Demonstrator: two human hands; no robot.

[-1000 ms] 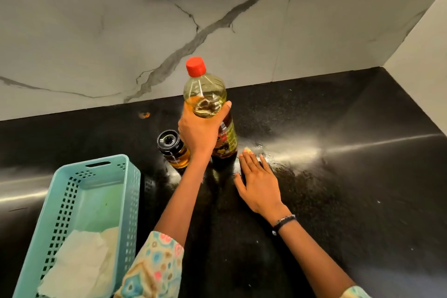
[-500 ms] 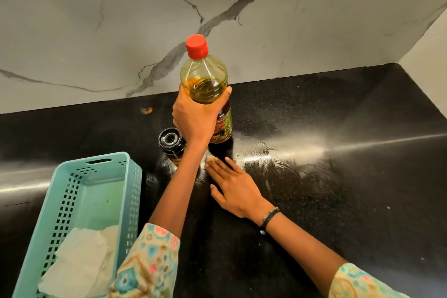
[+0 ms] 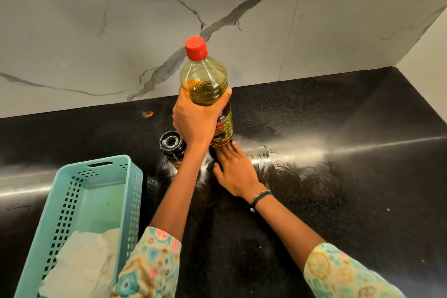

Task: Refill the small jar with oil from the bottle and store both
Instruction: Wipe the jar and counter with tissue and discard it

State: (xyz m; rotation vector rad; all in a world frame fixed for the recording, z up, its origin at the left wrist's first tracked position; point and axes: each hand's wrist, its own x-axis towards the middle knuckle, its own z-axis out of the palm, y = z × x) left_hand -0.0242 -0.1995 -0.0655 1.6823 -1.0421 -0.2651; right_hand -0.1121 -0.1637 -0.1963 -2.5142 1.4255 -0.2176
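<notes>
Oil bottle, clear plastic with a red cap, upright and near the back of the black counter, in front of the marble wall. Partly filled with yellow oil, with a dark label low on its side. Gripped around the middle by the left hand, fingers and thumb curled round the body. Hard to tell whether its base touches the counter or sits slightly raised.

Small jar just to the left of the bottle, partly hidden behind the left wrist; dark lid on top, amber oil visible in the lower part. Standing on the counter.

Right hand flat on the counter with fingers straight and spread, fingertips reaching the foot of the bottle, grasping nothing. Dark bracelet at that wrist. Patterned sleeves on both forearms.

Teal plastic basket at lower left on the counter, well apart from the jar, with a white cloth or paper crumpled in its near end. Smeared sheen on the counter to the right of the bottle.
</notes>
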